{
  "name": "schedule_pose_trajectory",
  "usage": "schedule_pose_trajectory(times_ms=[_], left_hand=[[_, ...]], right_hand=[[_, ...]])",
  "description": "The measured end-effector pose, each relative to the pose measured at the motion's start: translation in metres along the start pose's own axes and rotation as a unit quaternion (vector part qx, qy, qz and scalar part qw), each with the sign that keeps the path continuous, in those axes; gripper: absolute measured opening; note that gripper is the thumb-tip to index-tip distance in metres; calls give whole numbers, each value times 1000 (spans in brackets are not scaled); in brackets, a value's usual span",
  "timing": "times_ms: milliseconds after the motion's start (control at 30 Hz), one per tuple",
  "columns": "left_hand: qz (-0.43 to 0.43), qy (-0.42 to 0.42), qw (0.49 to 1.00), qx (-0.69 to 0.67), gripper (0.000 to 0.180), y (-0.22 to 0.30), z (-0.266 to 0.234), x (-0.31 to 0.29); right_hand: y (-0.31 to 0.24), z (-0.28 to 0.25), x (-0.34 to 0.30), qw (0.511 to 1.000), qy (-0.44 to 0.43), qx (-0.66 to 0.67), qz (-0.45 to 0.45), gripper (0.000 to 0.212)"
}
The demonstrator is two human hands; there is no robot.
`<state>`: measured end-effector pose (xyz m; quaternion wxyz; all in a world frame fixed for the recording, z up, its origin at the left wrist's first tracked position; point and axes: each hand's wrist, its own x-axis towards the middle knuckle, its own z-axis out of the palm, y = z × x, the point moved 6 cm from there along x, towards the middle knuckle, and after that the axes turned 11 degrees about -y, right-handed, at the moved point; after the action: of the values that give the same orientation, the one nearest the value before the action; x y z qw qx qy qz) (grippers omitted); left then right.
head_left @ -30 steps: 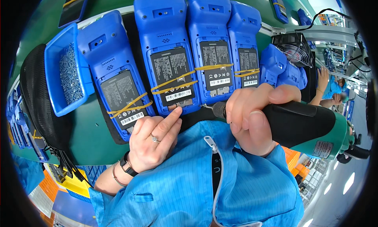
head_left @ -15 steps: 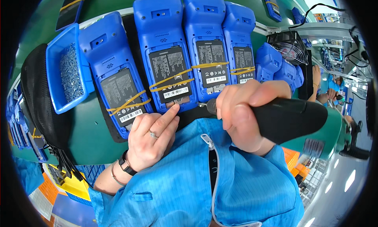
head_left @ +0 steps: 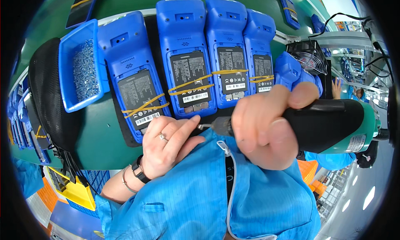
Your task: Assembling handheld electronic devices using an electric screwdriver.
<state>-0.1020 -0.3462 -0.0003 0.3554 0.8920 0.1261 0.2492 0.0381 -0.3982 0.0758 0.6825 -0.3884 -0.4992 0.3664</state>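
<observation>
My right hand (head_left: 264,134) is wrapped round a black and green electric screwdriver (head_left: 329,125) held nearly level, its bit pointing left. My left hand (head_left: 164,144) has its index finger stretched out beside the bit's tip, thumb apart; whether a tiny screw sits there I cannot make out. Just beyond my hands a row of blue handheld devices lies back side up, with black batteries showing: a leftmost device (head_left: 129,44), a second device (head_left: 181,29), a third device (head_left: 227,29) and a fourth device (head_left: 260,36). Yellow rubber bands (head_left: 191,84) cross the batteries.
A blue bin (head_left: 64,82) of small screws stands left of the row, next to a black mesh pouch (head_left: 46,90). At the right are more blue devices (head_left: 287,67) and a black fan (head_left: 310,59). Another person's hand (head_left: 336,88) shows at the far right.
My left fingertip has come off the second device's lower end. The screwdriver bit has drawn back toward my body, nearer that fingertip. The whole view has shifted slightly.
</observation>
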Motion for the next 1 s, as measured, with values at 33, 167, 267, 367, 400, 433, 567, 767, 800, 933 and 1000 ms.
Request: schedule_pose_trajectory(times_ms=[33, 167, 267, 367, 400, 433, 567, 767, 800, 933, 1000], left_hand=[[13, 15, 1000, -14, 32, -2, 0, -2], [-9, 60, 998, -21, 24, -4, -15, -9], [-22, 99, 991, 86, 20, -9, -54, -10], [-202, 274, 924, 174, 6, -50, -119, -31], [-260, 269, 894, 245, 9, -54, -134, -26], [-271, 248, 905, 215, 13, -70, -142, -27], [-161, 184, 900, 360, 25, -67, -128, -13], [-108, 102, 967, 206, 30, -31, -78, -14], [-98, 82, 977, 171, 31, -24, -70, -16], [-57, -12, 990, 128, 41, -20, -34, -11], [-57, -31, 986, 153, 44, -19, -28, -12]], right_hand=[[0, 1, 2, 1000, -3, 1, -2, 30], [6, 13, 8, 995, -90, -34, 36, 31], [3, 7, 10, 1000, -19, 12, 17, 32], [10, 3, 12, 998, -68, 2, 13, 32], [14, 5, 11, 998, -68, 4, 14, 32], [16, 9, 11, 997, -70, -21, 5, 33], [23, 17, 12, 990, -108, -92, 17, 35], [31, 26, 9, 982, -104, -151, 52, 37], [30, 30, 11, 983, -129, -125, 36, 36], [30, 38, 12, 978, -175, -109, -12, 35], [29, 42, 14, 980, -168, -103, -26, 35]])
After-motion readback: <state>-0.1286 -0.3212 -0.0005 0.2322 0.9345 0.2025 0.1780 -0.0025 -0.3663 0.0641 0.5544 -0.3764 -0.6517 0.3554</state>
